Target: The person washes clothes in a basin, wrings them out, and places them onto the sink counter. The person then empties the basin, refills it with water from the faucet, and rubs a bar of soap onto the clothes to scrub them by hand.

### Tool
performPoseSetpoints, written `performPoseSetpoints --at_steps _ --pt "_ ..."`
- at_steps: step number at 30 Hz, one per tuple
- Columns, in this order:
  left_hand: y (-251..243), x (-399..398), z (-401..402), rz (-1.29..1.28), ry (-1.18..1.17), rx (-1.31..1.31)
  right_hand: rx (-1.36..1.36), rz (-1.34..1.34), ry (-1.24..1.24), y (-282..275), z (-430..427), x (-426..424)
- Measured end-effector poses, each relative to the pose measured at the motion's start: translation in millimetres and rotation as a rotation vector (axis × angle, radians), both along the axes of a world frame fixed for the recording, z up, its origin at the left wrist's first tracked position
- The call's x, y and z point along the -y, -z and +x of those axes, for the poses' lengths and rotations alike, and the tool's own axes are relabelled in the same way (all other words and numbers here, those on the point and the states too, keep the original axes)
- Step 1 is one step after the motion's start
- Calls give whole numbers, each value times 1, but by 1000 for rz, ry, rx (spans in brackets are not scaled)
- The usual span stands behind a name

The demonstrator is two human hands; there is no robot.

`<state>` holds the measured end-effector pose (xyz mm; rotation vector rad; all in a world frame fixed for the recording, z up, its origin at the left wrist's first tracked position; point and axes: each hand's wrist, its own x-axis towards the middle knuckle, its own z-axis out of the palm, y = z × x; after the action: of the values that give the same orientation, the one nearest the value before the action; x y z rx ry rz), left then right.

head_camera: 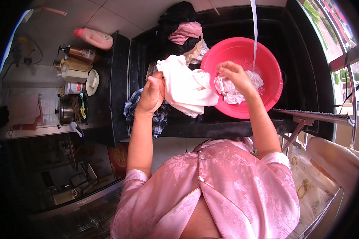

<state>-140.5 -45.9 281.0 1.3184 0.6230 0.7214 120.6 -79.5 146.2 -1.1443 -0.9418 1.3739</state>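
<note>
A white cloth garment (187,86) hangs from my left hand (154,92), which grips its upper left edge between thumb and fingers. My right hand (234,74) is over the red plastic basin (211,62), its fingers loosely curled and apart from the garment. Wet white and pale cloth (233,92) lies in the basin beneath that hand. A thin stream of water (254,33) falls into the basin from above. Behind the held garment is a pile with black clothing (178,13) and a pink cloth (185,32).
A blue and white checked garment (159,122) lies by my left forearm. On the left ledge stand a pink detergent bottle (95,38), a brown pump bottle (80,54), a white soap dish (92,82) and a metal pot (65,111). A hinged shelf (314,116) juts in at right.
</note>
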Motion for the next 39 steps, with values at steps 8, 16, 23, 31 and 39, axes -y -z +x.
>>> performPoseSetpoints --at_steps 8,16,23,31,39 --pt "-12 9 0 -14 -17 -23 136 -232 -62 40 -47 10" --pt "-23 18 -7 -33 -66 -61 -638 -186 -174 36 -63 6" --pt "39 8 -43 -215 -283 68 -172 -205 102 -19 -14 12" --pt "95 37 20 214 -284 -667 -397 -203 91 -59 -23 29" --pt "100 35 73 230 -295 -19 438 390 61 -75 -67 41"
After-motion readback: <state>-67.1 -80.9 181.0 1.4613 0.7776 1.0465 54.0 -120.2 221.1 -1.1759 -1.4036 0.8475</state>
